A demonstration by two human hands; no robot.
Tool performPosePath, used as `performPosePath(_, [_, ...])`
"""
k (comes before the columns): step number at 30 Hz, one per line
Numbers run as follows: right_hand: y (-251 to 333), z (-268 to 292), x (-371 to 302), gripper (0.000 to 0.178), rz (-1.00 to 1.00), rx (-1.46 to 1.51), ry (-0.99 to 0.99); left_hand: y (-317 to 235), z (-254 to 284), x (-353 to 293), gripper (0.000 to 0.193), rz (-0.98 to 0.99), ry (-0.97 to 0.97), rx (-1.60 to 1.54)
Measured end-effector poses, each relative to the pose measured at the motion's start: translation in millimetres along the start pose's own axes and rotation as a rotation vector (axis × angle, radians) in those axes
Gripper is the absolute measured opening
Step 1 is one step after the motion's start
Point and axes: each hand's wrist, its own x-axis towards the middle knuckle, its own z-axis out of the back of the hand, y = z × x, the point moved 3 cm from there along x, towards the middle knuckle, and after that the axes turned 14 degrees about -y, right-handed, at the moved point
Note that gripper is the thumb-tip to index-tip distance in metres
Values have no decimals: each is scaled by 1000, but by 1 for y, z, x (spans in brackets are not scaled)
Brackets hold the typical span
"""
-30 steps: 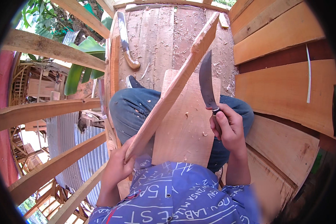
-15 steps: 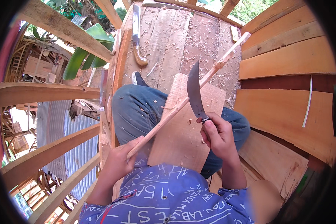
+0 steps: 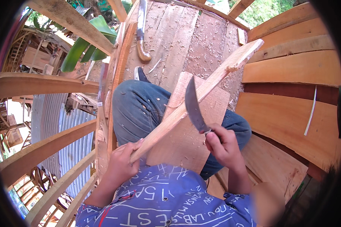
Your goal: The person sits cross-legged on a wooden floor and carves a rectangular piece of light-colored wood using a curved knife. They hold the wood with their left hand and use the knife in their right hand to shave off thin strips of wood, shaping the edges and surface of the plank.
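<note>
My left hand is closed around the near end of a long pale wooden slat. The slat slants up to the far right, its broad face partly turned toward me, with a rough raised patch of shavings near its far end. My right hand grips the handle of a knife with a dark curved blade. The blade lies across the slat in the picture; whether it touches the wood I cannot tell. A thin curl of wood hangs at the slat's left edge. Beneath is a flat board lying across my lap.
A large machete-like knife with a wooden handle lies on the shaving-strewn plank floor ahead. Wooden rails line the left side. A wall of planks stands close on the right.
The slat has been rolled in my left hand, so its broad face shows instead of its narrow edge. My right hand and the knife have shifted slightly nearer.
</note>
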Motion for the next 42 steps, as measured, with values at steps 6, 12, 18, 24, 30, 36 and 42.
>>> performPosePath(6, [4,11,-6,19,-120,115,-122,10,-7,-8,33,0,-67,-40])
performPosePath(12, [-2,6,-12,19,-65,-85,23,14,-9,-9,27,-59,-97,-53])
performPosePath(18, [-11,4,-10,20,-116,24,-133,26,-15,-11,31,-74,-114,-67])
performPosePath(24, [-6,20,-11,21,-167,305,-275,22,-15,-13,29,-71,-141,-68])
performPosePath(30, [-15,13,-15,22,-99,97,-61,20,-15,-16,29,-68,-141,-65])
performPosePath(36, [-20,-6,-24,23,-189,106,22,22,-17,-17,30,-72,-146,-71])
performPosePath(42, [-17,6,-18,24,-80,57,-88,25,-19,-18,31,-86,-162,-89])
